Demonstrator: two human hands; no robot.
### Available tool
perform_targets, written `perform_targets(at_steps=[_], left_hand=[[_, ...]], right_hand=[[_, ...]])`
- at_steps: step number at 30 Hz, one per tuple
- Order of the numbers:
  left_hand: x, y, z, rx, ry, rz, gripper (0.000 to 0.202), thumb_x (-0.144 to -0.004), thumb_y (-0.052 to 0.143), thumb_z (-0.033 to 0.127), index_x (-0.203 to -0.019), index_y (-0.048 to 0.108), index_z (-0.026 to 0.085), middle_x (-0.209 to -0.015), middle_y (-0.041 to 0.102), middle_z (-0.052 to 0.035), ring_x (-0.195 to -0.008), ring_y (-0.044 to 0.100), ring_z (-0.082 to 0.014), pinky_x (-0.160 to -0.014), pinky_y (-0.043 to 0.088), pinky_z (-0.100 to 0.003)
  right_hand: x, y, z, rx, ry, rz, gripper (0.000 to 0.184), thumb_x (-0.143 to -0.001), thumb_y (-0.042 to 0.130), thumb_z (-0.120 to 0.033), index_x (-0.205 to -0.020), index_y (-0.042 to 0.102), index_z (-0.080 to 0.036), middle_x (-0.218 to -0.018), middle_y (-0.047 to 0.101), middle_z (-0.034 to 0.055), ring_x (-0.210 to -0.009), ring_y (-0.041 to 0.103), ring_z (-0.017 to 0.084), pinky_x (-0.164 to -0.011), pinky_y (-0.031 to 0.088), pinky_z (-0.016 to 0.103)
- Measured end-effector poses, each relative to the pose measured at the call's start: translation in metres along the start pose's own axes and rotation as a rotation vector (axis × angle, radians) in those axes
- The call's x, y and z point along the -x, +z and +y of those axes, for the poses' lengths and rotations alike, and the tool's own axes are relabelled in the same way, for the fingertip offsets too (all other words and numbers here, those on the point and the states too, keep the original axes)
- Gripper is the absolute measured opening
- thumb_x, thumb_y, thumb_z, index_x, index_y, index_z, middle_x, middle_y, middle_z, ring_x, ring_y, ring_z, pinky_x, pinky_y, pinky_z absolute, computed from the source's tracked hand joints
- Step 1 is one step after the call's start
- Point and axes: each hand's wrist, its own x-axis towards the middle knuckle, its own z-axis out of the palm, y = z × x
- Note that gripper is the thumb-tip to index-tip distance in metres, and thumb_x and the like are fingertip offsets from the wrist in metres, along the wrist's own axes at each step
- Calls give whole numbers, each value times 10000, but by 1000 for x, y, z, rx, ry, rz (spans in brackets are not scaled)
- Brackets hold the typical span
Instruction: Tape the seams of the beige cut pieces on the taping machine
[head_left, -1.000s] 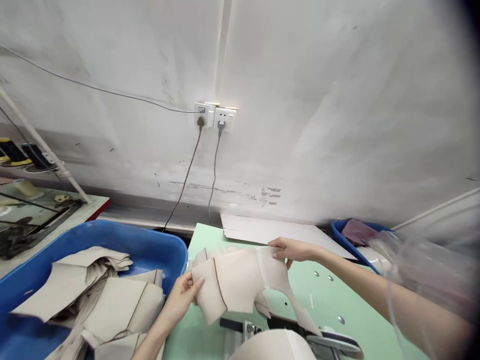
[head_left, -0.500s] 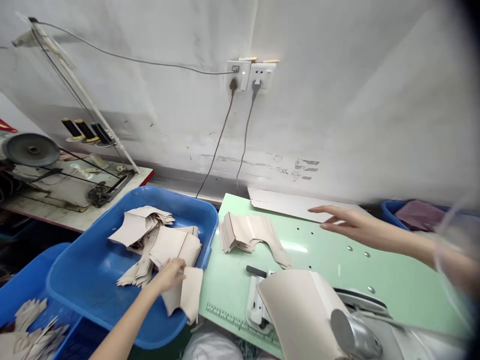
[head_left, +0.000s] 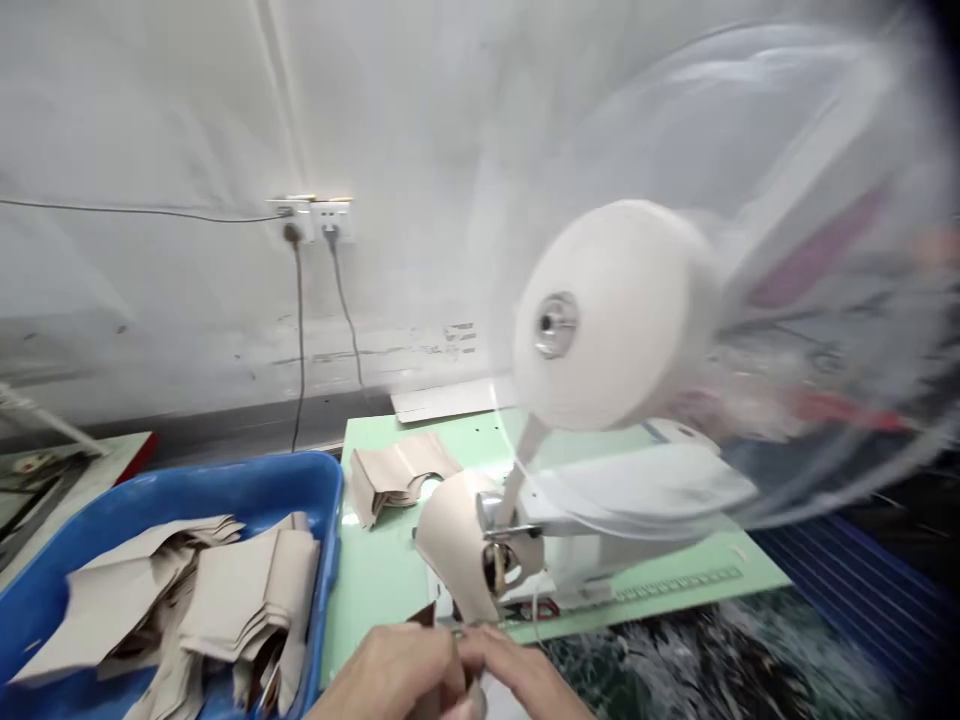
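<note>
My left hand point(head_left: 390, 672) and my right hand point(head_left: 526, 675) meet at the bottom edge, fingers closed and pinched together in front of the machine. A small dark brown corner point(head_left: 426, 613) sticks up between them; the rest of what they hold is hidden. Just above them a beige strip point(head_left: 450, 545) curls down from the white roll point(head_left: 615, 310) to the machine's metal guide point(head_left: 504, 560). A stack of beige cut pieces point(head_left: 394, 470) lies on the green table point(head_left: 375, 580).
A blue bin point(head_left: 225, 490) at the left holds several beige cut pieces point(head_left: 225, 590). A clear round disc point(head_left: 787, 200) surrounds the roll. Two plugs sit in wall sockets point(head_left: 315, 215). White board point(head_left: 450, 400) lies at the table's back. Blue crate point(head_left: 862, 590) at the right.
The view swung right and down. My left hand left the blue bin and my right hand came back from over the table; both are now pinched together at the machine's front.
</note>
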Motion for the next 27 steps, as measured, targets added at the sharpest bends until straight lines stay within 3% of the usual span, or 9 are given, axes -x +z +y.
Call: perform_targets(at_steps=[2,4,6,9,14,20,23,27], left_hand=[[-13,-7,17,41,-69,77,255,-802,628,515,-953,670,314,-690,619,-8,-602,502,-185,-552,373,-276],[-24,-13,27,60,-169,158,389,-779,666,531,-1090,631,300,-661,560,17,-578,459,-166,-519,332,-253],[-35,-14,29,51,-228,185,330,-786,642,564,-903,658,256,-604,459,31,-559,391,-149,-502,283,-244],[-49,-8,24,93,-251,222,471,-817,559,621,-611,533,199,-614,385,18,-597,351,-141,-517,268,-237],[-61,2,20,194,-284,279,511,-844,513,632,-622,500,173,-625,355,28,-601,311,-119,-520,257,-217],[-66,-3,14,198,-275,333,475,-839,544,594,-630,558,168,-600,422,24,-574,364,-115,-504,297,-205],[-80,-10,4,220,-239,375,447,-831,561,568,-602,563,184,-578,484,17,-558,415,-126,-502,336,-211],[-104,-22,-15,244,-227,408,461,-806,558,588,-566,544,194,-536,498,17,-533,447,-136,-506,366,-232]], right_hand=[[6,-7,0,-85,43,84,347,-744,714,-518,-696,619,-187,-704,542,0,-702,500,155,-651,398,246],[10,-22,-3,-232,109,260,413,-805,655,-541,-670,568,-161,-661,457,-13,-636,411,115,-564,320,215],[12,-34,-6,-383,139,349,409,-843,624,-543,-738,593,-148,-698,493,-2,-646,421,109,-569,325,207],[9,-39,-4,-562,129,403,380,-831,662,-520,-837,652,-140,-755,576,27,-694,495,133,-632,398,228],[3,-31,9,-694,92,501,357,-828,685,-481,-891,706,-130,-763,636,49,-673,533,137,-609,434,231],[-11,-36,21,-722,79,540,273,-819,697,-426,-860,716,-157,-783,682,50,-699,580,173,-630,453,265],[-32,-43,34,-687,93,595,320,-776,705,-488,-869,717,-183,-842,706,61,-812,620,238,-696,496,323],[-60,-53,56,-624,63,586,426,-746,687,-533,-1052,694,-237,-943,721,62,-989,624,287,-825,526,411]])
